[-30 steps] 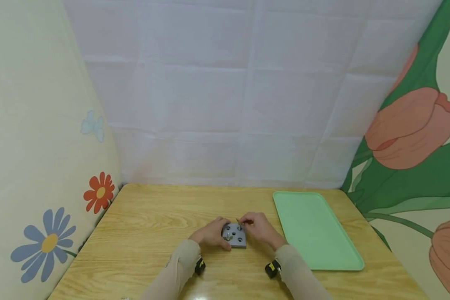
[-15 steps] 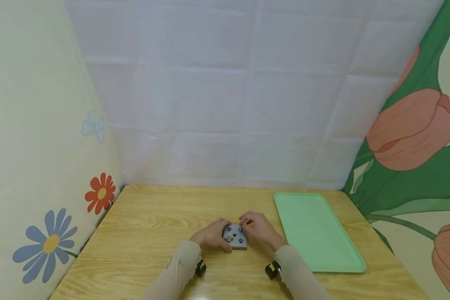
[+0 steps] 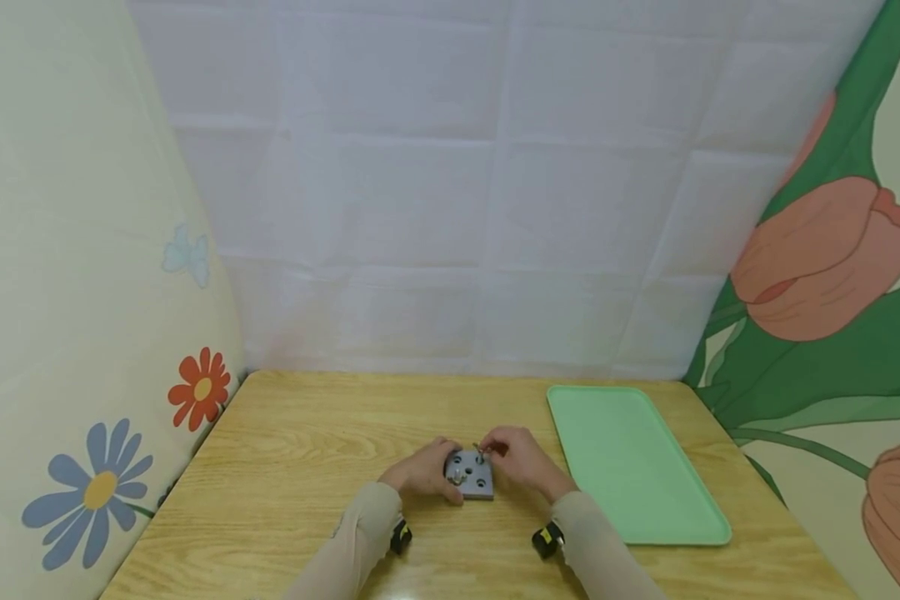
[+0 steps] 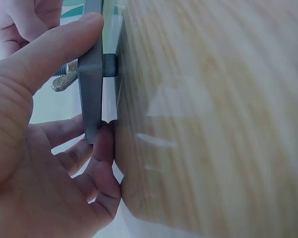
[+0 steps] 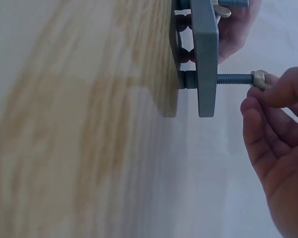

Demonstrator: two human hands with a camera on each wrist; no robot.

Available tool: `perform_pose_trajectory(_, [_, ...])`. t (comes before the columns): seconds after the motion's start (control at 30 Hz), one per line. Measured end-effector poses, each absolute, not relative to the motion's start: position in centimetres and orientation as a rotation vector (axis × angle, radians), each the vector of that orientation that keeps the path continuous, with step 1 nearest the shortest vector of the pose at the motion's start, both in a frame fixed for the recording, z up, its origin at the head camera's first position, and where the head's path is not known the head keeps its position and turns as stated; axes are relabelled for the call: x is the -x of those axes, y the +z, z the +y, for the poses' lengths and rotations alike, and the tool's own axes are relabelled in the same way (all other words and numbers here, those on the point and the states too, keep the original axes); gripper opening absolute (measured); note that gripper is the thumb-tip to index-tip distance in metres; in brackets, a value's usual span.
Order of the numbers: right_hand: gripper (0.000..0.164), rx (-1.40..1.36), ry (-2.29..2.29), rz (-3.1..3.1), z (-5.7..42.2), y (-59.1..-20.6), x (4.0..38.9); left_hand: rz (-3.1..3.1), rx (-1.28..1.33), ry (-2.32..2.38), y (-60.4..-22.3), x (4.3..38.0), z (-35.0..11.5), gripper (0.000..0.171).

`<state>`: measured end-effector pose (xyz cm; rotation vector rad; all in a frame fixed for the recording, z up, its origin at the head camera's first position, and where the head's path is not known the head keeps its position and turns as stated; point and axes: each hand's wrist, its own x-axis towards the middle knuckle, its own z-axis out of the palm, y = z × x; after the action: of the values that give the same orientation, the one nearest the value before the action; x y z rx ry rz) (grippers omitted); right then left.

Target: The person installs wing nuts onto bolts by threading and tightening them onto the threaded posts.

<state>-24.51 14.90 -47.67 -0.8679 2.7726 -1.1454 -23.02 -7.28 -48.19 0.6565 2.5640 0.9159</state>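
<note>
A grey metal plate [image 3: 468, 485] with several holes lies over the table, raised on bolt heads [image 4: 110, 65] that show beneath it. My left hand [image 3: 422, 471] grips the plate by its left side, thumb on the near edge and fingers at the far edge. At the plate's far right corner a threaded bolt [image 5: 233, 79] stands up, with a wing nut [image 5: 259, 78] at its top end. My right hand [image 3: 523, 458] pinches that wing nut between thumb and fingers. Another wing nut [image 4: 64, 82] sits low on a second bolt near my left thumb.
A light green tray [image 3: 637, 467] lies to the right on the wooden table [image 3: 330, 417]. White cloth [image 3: 390, 208] hangs behind the table, with flowered panels on both sides. A wrist camera [image 3: 547, 540] is strapped below my right hand.
My right fingers shift slightly at the bolt's top, and the wing nut's wing shows again above them after being hidden half a second ago. My left hand keeps its grip on the plate.
</note>
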Motion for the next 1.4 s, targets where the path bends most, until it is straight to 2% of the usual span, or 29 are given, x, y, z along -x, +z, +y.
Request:
perform_pose_trajectory(0.1, [0.025,0.863,-1.161,2.738,15.08,-47.72,24.56,2.557,-0.648,0.934,-48.11,22.97,-7.28,0.08])
perform_pose_trajectory(0.37, [0.008,0.932,-1.215,2.719,15.16,-47.76,24.75,2.567,-0.654,0.907,-47.99,22.98,-7.16,0.08])
perform_pose_trajectory(0.73, [0.003,0.818,-1.373,2.671,14.88,-48.28,24.66,2.561,-0.633,0.913,-48.05,22.98,-7.17,0.081])
perform_pose_trajectory(0.93, [0.012,0.831,-1.367,2.697,14.87,-48.47,24.72,2.563,-0.632,0.918,-47.96,22.97,-7.1,0.08])
perform_pose_trajectory(1.17, [0.009,0.847,-1.333,2.719,14.82,-48.38,24.69,2.559,-0.612,0.92,-47.74,22.79,-7.03,0.081])
perform_pose_trajectory(1.4, [0.018,0.883,-1.349,2.665,15.0,-48.28,24.41,2.553,-0.598,0.927,-47.61,22.68,-7.04,0.081])
